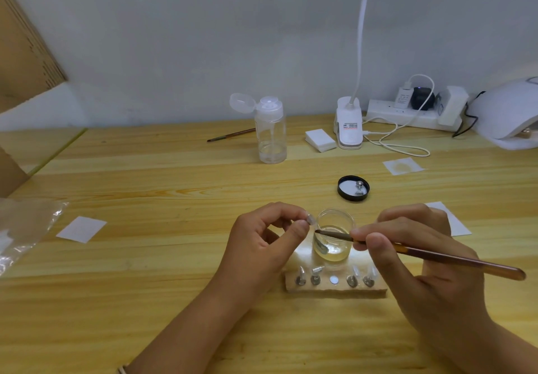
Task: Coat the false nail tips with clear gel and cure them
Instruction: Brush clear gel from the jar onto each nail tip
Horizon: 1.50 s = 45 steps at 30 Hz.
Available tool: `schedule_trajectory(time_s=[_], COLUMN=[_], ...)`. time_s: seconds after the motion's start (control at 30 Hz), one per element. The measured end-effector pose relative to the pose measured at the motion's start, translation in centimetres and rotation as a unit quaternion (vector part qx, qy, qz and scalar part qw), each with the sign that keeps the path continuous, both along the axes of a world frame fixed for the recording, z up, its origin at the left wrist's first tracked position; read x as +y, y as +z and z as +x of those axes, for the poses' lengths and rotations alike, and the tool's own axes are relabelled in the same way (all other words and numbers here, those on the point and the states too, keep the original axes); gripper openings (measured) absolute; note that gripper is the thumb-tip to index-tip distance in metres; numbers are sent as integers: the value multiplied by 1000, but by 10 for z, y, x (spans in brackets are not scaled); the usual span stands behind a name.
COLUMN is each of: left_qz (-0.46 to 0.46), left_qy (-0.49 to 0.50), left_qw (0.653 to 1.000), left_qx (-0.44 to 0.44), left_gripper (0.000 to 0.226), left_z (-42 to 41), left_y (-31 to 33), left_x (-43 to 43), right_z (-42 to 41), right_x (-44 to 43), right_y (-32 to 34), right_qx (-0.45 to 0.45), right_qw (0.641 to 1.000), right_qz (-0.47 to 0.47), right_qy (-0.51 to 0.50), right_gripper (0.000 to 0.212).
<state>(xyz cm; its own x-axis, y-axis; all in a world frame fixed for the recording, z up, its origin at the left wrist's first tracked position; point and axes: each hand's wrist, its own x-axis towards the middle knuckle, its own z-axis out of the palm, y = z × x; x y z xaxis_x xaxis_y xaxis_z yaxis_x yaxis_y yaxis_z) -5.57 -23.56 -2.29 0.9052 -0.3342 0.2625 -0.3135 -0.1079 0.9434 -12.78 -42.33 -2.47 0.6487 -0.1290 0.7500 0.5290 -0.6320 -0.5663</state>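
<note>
Head view: left grip (262, 241) pinches nail tip (311, 220); right grip (413, 247) pinches brush (454, 260) over gel jar (339, 257); lamp label (350, 125) unreadable.

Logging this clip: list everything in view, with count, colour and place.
held nail tip: one, clear, centre, pinched
gel brush: one, brown, centre, gripped
gel jar: one, clear, open, centre
wooden block: one, tan, before jar
mounted tips: four, clear, on block
jar lid: one, black, behind jar
pump bottle: one, clear, mid-table
spare brush: one, brown, behind bottle
clip lamp: one, white, rear
pad stack: one, white, beside clip lamp
power strip: one, white, along wall
curing lamp: one, white, far right
paper squares: three, white, scattered
plastic bag: one, clear, left edge
left hand: pinches the tip
right hand: holds the gel brush
</note>
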Motion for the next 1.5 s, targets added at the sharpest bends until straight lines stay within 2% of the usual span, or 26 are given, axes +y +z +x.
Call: schedule_trajectory(time_s=[0.23, 0.9, 1.17, 1.5], left_qz=[-9, -39, -35, -30], left_qy=[-6, -8, -4, -8], left_qw=[1000, 999, 999, 999], left_qx=[-10, 11, 14, 20], left_gripper=[14, 7, 12, 5], left_z=[0, -1, -1, 0], left_y=[-1, 2, 1, 1], left_x=[-2, -2, -3, -2], right_z=[0, 1, 0, -3], right_x=[0, 3, 3, 4], right_y=[1, -3, -4, -3], right_qx=[11, 37, 41, 44], right_qw=[998, 998, 999, 998], right_qz=[53, 39, 25, 12], right_qy=[11, 27, 25, 40], right_gripper=[20, 16, 15, 17])
